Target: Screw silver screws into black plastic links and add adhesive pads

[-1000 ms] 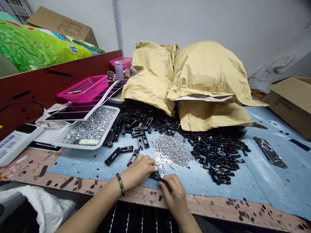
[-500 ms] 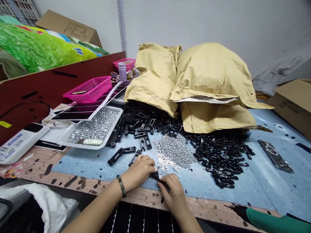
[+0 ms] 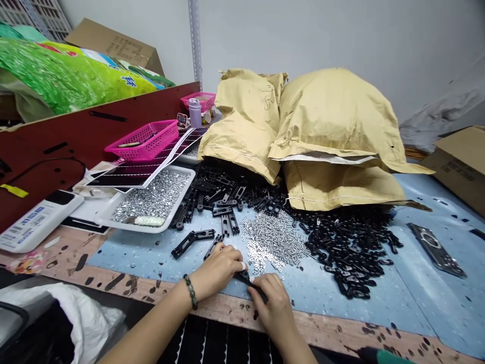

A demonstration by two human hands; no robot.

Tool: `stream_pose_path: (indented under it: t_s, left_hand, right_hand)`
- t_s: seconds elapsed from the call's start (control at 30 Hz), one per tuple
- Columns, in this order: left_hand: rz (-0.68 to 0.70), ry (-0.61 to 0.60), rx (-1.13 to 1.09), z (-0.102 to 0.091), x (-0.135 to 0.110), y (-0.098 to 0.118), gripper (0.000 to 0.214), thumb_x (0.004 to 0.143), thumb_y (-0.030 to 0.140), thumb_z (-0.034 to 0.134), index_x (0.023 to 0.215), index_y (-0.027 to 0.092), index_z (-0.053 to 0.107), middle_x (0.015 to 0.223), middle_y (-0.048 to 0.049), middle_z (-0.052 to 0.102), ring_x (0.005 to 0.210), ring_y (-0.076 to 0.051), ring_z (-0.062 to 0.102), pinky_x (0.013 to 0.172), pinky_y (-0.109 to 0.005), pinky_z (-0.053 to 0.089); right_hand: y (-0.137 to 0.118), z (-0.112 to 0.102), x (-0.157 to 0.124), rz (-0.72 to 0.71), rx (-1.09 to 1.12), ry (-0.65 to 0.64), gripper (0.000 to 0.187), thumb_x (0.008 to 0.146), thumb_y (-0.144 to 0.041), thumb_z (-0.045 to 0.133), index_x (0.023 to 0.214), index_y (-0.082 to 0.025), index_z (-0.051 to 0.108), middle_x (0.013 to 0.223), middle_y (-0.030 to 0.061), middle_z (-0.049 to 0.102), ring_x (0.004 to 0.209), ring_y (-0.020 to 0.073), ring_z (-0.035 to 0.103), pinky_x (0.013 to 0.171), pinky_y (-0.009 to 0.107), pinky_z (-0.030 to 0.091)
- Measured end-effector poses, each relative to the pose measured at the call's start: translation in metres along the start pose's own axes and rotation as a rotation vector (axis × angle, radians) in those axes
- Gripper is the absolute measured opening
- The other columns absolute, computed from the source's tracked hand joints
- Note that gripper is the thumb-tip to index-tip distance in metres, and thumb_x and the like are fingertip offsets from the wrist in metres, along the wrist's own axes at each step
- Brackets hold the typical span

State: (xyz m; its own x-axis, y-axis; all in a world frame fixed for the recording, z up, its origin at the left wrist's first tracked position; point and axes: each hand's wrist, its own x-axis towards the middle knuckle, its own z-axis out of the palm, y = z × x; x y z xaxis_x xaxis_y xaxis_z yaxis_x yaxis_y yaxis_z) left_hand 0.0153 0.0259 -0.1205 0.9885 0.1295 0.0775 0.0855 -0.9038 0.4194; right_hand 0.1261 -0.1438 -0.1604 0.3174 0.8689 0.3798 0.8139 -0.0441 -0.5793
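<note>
Working at the near edge of the mat, I am pinching a small black link (image 3: 250, 282) between both hands, at about 12 o'clock from my wrists. My right hand (image 3: 271, 304) is curling closed around its lower end, with the thumb and fingers gripping it. My left hand (image 3: 217, 269), wearing a dark beaded bracelet (image 3: 191, 291), is nearly closed too, its taped fingertip (image 3: 242, 266) pressing on the link's upper end. The fingers hide part of the link, so I cannot tell how it is seated or whether anything is fitted to it.

The hands are resting over the blue work mat (image 3: 352, 308), just below a spread of loose silver screws and washers (image 3: 275, 240) at 1 o'clock. Two larger black jointed links (image 3: 193, 241) are lying at 11 o'clock, and a dense heap of black links (image 3: 350, 255) is spilling out at 2 o'clock. More black parts (image 3: 227, 184) are fanning out from the mouths of the kraft-paper sacks (image 3: 333, 121) at 12 to 1 o'clock.

At 10 o'clock, a white tray (image 3: 182, 199) is holding a bed of silver washers, with a pink plastic basket (image 3: 142, 141) sitting behind it. A scratched metal plate (image 3: 435, 250) is lying far off at 3 o'clock.
</note>
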Motion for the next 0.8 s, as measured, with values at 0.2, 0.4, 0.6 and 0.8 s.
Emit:
stream_pose_path:
  t_s: [0.2,0.4,0.6,0.8]
  left_hand:
    - [0.061,-0.012,0.01,-0.002,0.01,-0.008,0.024,0.09,0.008,0.053,0.091,0.025,0.07,0.088,0.0,0.066,0.089,-0.019,0.054,0.085,-0.036,0.03]
    - [0.154,-0.042,0.05,-0.016,0.022,-0.009,0.025,0.086,0.003,0.054,0.08,0.023,0.069,0.079,-0.0013,0.064,0.084,-0.02,0.05,0.087,-0.039,0.027]
    - [0.154,-0.044,0.025,-0.008,0.02,-0.015,0.023,0.088,0.008,0.056,0.084,0.025,0.071,0.079,-0.0005,0.065,0.084,-0.019,0.052,0.087,-0.037,0.028]
    - [0.1,-0.005,-0.024,-0.002,0.011,-0.019,0.024,0.092,0.01,0.052,0.099,0.027,0.069,0.092,-0.0001,0.068,0.092,-0.019,0.055,0.087,-0.036,0.027]
  right_hand:
    - [-0.001,0.007,0.002,0.002,-0.047,0.09,0.006,0.089,-0.02,0.053,0.084,-0.022,0.056,0.074,0.0025,0.059,0.07,0.0198,0.056,0.063,0.032,0.045]
    - [-0.005,0.008,0.002,0.012,0.035,0.152,0.004,0.09,-0.019,0.052,0.09,-0.021,0.056,0.078,0.0032,0.06,0.073,0.019,0.057,0.066,0.031,0.046]
    - [-0.006,0.011,0.0,0.001,-0.077,0.109,0.006,0.091,-0.019,0.051,0.086,-0.021,0.054,0.074,0.0028,0.058,0.071,0.0199,0.053,0.065,0.033,0.043]
    - [-0.004,0.011,0.004,0.001,-0.075,0.101,0.007,0.091,-0.019,0.051,0.085,-0.021,0.054,0.075,0.0031,0.059,0.072,0.0197,0.054,0.067,0.033,0.043]
